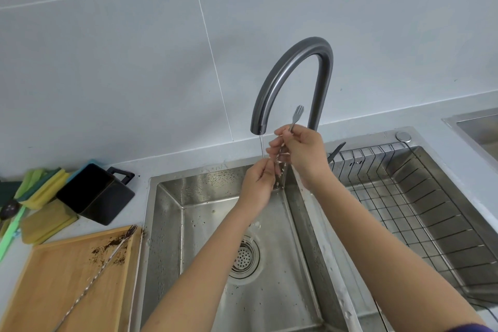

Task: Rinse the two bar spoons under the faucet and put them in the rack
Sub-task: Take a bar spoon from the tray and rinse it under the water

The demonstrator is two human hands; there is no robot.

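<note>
Spoon (292, 127) gripped in my right hand (301, 153) and left hand (258, 183) under the faucet (293, 75).
Second spoon (105, 264) lies on the cutting board (54, 283) at the sink's (167, 224) left edge; rack (420, 197) right, grey tiles behind.

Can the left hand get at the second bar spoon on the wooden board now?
Probably not at once: the left hand pinches the bar spoon under the faucet. Once it lets go, the second bar spoon lies uncovered on the wooden board.

Dark grey faucet (293, 73), steel sink (167, 224), tan cutting board (54, 277), black container (94, 194), yellow-green sponges (40, 186).
</note>
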